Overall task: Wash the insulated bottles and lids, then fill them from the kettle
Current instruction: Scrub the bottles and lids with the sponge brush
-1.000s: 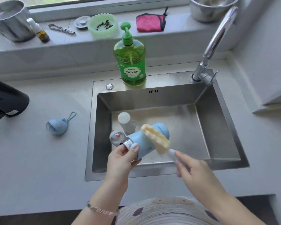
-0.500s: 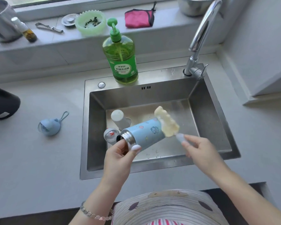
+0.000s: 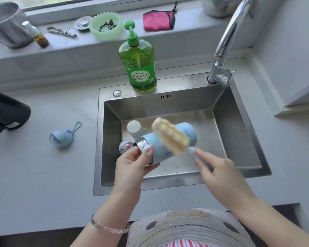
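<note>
Left grip [image 3: 132, 163] closed round the neck end of the blue bottle [image 3: 191, 132], thumb over the top. Bottle held on its side above the sink [image 3: 168, 188], mouth pointing left. Right grip [image 3: 219, 172], blurred, pinches the handle of the sponge brush [image 3: 169, 136]; sponge head lies against the bottle's wall. White bottle [image 3: 134, 126] and clear lid [image 3: 126, 147] in the basin. Blue lid [image 3: 61, 139] on the surface, left of the sink.

We note motion blur over the right hand [image 3: 219, 168] and the sponge brush [image 3: 169, 136] it pinches; the brush handle is largely hidden in that grip. The sponge covers the middle of the blue bottle [image 3: 190, 134], and the gripping left hand [image 3: 132, 163] covers its neck. The kettle [image 3: 5, 113] is cut off at the left edge.
</note>
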{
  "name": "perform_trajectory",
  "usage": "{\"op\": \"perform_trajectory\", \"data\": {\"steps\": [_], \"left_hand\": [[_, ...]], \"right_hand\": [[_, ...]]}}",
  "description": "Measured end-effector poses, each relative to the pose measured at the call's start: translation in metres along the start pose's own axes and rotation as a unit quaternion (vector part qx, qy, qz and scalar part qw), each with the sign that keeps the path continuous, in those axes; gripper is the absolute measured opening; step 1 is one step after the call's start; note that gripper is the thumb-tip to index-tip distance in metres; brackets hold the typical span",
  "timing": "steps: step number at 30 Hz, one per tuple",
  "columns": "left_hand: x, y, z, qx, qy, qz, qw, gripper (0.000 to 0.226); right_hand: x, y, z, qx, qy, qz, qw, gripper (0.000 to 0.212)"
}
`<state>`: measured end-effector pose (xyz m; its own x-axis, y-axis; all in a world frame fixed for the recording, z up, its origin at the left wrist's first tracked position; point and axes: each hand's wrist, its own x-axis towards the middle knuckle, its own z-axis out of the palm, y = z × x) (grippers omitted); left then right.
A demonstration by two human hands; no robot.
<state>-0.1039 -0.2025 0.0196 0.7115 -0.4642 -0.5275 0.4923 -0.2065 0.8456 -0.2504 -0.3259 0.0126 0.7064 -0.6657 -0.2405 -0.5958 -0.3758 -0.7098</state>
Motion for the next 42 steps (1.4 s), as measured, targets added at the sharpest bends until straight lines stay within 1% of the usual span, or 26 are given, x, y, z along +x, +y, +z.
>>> {"op": "perform_trajectory", "data": {"steps": [2,3,5,7,9,10,11,12,13,15,16,18,19,20,23,24,25,28,30,31,33,35,37,39,41,42], "left_hand": [[0.002,0.005,0.004,-0.036,0.008,-0.032,0.999,0.017],[0.004,0.007,0.006,-0.048,0.015,-0.043,0.998,0.020],[0.010,0.012,0.008,-0.072,0.023,-0.066,0.995,0.025],[0.014,0.017,0.011,-0.111,0.017,-0.093,0.989,0.027],[0.017,0.021,0.014,-0.148,0.019,-0.110,0.983,0.026],[0.019,0.022,0.015,-0.149,0.022,-0.113,0.982,0.025],[0.021,0.022,0.017,-0.145,0.026,-0.115,0.982,0.024],[0.022,0.022,0.018,-0.144,0.029,-0.119,0.982,0.023],[0.023,0.023,0.018,-0.148,0.030,-0.125,0.981,0.021],[0.024,0.023,0.017,-0.163,0.023,-0.139,0.976,0.019],[0.024,0.024,0.016,-0.173,0.023,-0.143,0.974,0.021],[0.024,0.022,0.013,-0.187,0.035,-0.145,0.971,0.027],[0.025,0.020,0.012,-0.183,0.041,-0.146,0.971,0.028],[0.025,0.019,0.012,-0.177,0.043,-0.149,0.972,0.027],[0.024,0.017,0.011,-0.170,0.037,-0.159,0.972,0.030],[0.023,0.017,0.010,-0.169,0.033,-0.159,0.972,0.031],[0.023,0.017,0.009,-0.170,0.029,-0.158,0.972,0.030],[0.024,0.018,0.002,-0.134,0.016,-0.156,0.978,0.028],[0.024,0.019,-0.004,-0.095,-0.002,-0.169,0.981,0.028],[0.024,0.020,-0.007,-0.076,-0.018,-0.180,0.980,0.031],[0.023,0.021,-0.010,-0.037,-0.060,-0.201,0.977,0.039],[0.024,0.023,-0.011,-0.011,-0.092,-0.211,0.973,0.045],[0.027,0.026,-0.011,-0.001,-0.111,-0.216,0.970,0.052],[0.031,0.026,-0.011,0.000,-0.119,-0.224,0.967,0.055],[0.031,0.026,-0.010,0.022,-0.130,-0.209,0.969,0.050],[0.031,0.025,-0.010,0.050,-0.138,-0.184,0.972,0.043]], "right_hand": [[0.014,0.014,-0.002,-0.031,0.058,0.042,0.997,0.036],[0.014,0.012,0.000,-0.038,0.070,0.035,0.996,0.036],[-0.002,-0.004,0.011,-0.038,0.062,-0.050,0.996,0.034],[-0.014,-0.011,0.013,-0.022,0.034,-0.090,0.995,0.036],[0.005,0.005,0.007,-0.039,0.081,-0.034,0.995,0.032],[0.015,0.012,0.003,-0.040,0.095,0.001,0.995,0.032],[0.018,0.016,0.002,-0.036,0.098,0.010,0.994,0.032],[0.016,0.012,0.004,-0.045,0.095,-0.009,0.994,0.032],[0.008,0.005,0.009,-0.050,0.086,-0.050,0.994,0.032],[-0.010,-0.008,0.014,-0.029,0.036,-0.099,0.994,0.034],[-0.008,-0.004,0.012,-0.032,0.040,-0.089,0.995,0.034],[0.015,0.017,0.003,-0.029,0.086,0.000,0.996,0.034],[0.021,0.023,-0.001,-0.023,0.091,0.038,0.995,0.035],[0.022,0.025,0.000,-0.027,0.086,0.039,0.995,0.035],[-0.002,0.005,0.017,-0.011,0.026,-0.067,0.997,0.033],[-0.006,0.004,0.018,-0.005,0.010,-0.069,0.998,0.032],[-0.002,0.007,0.014,0.008,0.013,-0.046,0.999,0.032],[0.028,0.031,-0.007,0.029,0.033,0.086,0.995,0.036],[0.039,0.038,-0.017,0.090,0.024,0.137,0.986,0.042],[0.041,0.036,-0.019,0.143,-0.005,0.144,0.979,0.048],[0.041,0.030,-0.019,0.237,-0.101,0.143,0.956,0.064],[0.039,0.028,-0.017,0.289,-0.161,0.131,0.934,0.073],[0.038,0.031,-0.015,0.329,-0.166,0.123,0.921,0.072],[0.037,0.031,-0.013,0.353,-0.148,0.120,0.916,0.063],[0.036,0.030,-0.011,0.368,-0.136,0.124,0.911,0.055],[0.037,0.030,-0.010,0.371,-0.134,0.135,0.909,0.051]]}}
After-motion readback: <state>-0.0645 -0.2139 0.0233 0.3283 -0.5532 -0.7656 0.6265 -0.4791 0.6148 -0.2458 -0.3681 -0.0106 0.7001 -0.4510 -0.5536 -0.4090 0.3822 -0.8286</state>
